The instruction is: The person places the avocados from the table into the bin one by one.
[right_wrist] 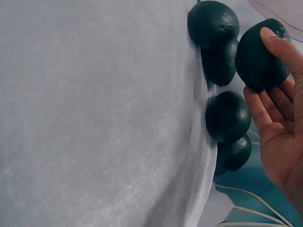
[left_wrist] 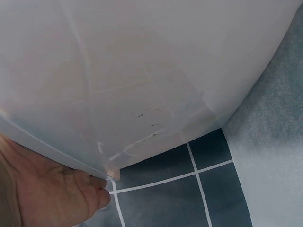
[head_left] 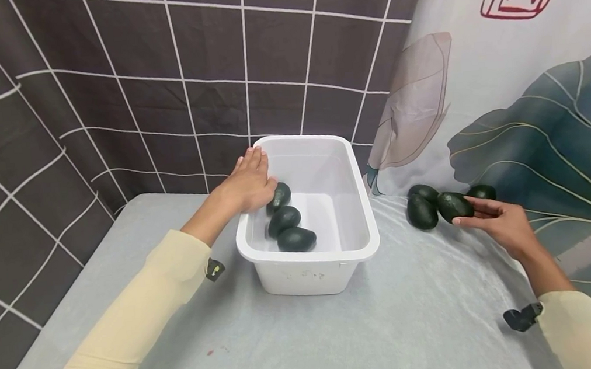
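A white plastic tub (head_left: pixel 314 274) stands on the cloth-covered table, with three dark green avocados (head_left: pixel 297 239) along the left of its floor. My left hand (head_left: pixel 249 182) rests on the tub's left rim, fingers straight; in the left wrist view its palm (left_wrist: pixel 59 196) shows beside the outer wall. To the right of the tub, my right hand (head_left: pixel 501 222) holds an avocado (head_left: pixel 454 206) between thumb and fingers. Close to it lie more avocados (head_left: pixel 422 212), and the right wrist view shows several (right_wrist: pixel 228 116) near the held one.
Grey cloth (head_left: pixel 432 301) covers the table. A dark tile-patterned sheet (head_left: pixel 209 45) hangs behind and at the left. On the right, a curtain with large leaf prints (head_left: pixel 559 126) borders the loose avocados.
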Available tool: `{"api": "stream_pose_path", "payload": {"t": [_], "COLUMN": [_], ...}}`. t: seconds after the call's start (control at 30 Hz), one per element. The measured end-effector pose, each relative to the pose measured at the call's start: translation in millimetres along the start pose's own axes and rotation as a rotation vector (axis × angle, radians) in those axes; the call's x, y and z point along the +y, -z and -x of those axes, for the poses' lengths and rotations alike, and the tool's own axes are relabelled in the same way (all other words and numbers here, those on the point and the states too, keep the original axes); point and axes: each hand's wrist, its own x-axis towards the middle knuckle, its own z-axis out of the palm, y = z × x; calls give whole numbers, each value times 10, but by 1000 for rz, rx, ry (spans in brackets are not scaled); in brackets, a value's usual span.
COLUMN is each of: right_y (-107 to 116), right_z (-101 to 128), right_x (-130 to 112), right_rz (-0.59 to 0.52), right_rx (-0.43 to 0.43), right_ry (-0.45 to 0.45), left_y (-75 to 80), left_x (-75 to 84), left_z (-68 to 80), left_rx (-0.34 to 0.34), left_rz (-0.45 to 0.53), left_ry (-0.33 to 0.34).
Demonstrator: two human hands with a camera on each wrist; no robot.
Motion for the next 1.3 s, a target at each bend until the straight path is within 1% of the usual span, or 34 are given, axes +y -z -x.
{"api": "stream_pose_path", "payload": {"t": [0.17,0.57,0.9,1.17,1.3], "right_y": [3,-74,-167,-232,-244], "right_z": [-1,-21,-12,5,13], "right_x": [-69,-280,-384,-494,-527], "right_rz": [-16,-121,-213,-185,-197], "right_rx": [17,49,80,116,128], "right_ry": [-9,1,55,70,77], "left_y": [-3,-11,-2,-21,-16], "left_x": [3,-16,-2,-13,-5], "left_z": [-5,-8,0,20,13], "left_rx": [7,0,-4,1,11], "left_rz": [-3,2,1,2,0], "left_ry": [-5,1,-1,0,-8]}}
